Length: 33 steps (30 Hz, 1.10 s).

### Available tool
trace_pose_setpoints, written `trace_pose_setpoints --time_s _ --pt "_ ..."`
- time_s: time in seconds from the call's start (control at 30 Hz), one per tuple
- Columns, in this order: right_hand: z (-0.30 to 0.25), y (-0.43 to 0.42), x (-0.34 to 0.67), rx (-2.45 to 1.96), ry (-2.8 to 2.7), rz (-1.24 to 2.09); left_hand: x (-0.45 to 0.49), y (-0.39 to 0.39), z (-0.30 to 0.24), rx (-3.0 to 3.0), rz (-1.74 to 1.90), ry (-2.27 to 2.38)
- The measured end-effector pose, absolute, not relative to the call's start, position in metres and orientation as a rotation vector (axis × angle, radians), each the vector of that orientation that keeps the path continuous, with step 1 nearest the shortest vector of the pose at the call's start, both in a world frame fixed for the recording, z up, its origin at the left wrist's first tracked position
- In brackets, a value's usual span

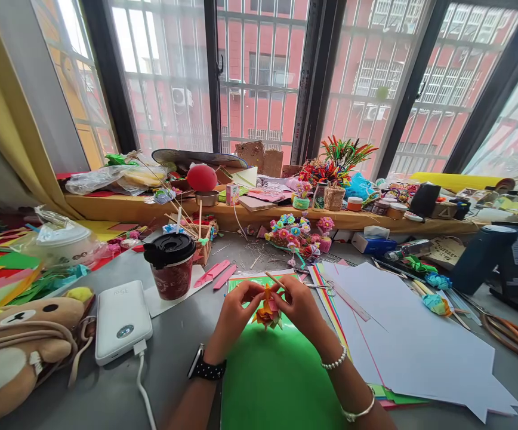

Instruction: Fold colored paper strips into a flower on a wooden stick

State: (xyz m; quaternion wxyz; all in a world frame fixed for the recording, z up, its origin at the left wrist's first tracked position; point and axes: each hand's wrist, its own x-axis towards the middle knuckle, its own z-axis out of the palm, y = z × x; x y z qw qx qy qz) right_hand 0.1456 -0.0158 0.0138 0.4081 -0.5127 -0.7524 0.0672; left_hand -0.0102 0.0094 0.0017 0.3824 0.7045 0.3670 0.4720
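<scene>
Between my two hands is an orange, yellow and pink folded paper flower [268,313], over a glossy green sheet [281,376]. My left hand [240,306] pinches its upper left side between thumb and finger. My right hand [298,301] has its thumb and finger closed on the flower's right side. A thin wooden stick [271,277] also juts up and left from my right hand; its lower end is hidden by the fingers. Fingertips of both hands nearly meet at the orange petal tip. The flower's underside hangs just above the green sheet.
A lidded coffee cup [170,269], white power bank [123,322] and plush bear [21,346] stand to the left. White paper sheets [415,322], scissors [328,288] and a dark bottle [483,260] lie or stand right. Small crocheted-looking flowers [290,233] sit ahead, below a cluttered windowsill.
</scene>
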Motion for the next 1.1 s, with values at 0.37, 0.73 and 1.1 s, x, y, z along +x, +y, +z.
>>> trace_pose_setpoints --time_s 0.37,0.73,1.1 --pt "0.011 -0.015 0.144 -1.287 -1.883 0.164 -0.009 0.015 -0.004 1.704 1.148 0.818" --pt "0.018 -0.019 0.151 -1.219 -1.912 0.298 -0.01 0.015 -0.004 1.632 1.128 0.784" --pt "0.018 -0.018 0.149 -1.291 -1.905 0.293 -0.008 0.012 0.0 1.733 1.167 0.841"
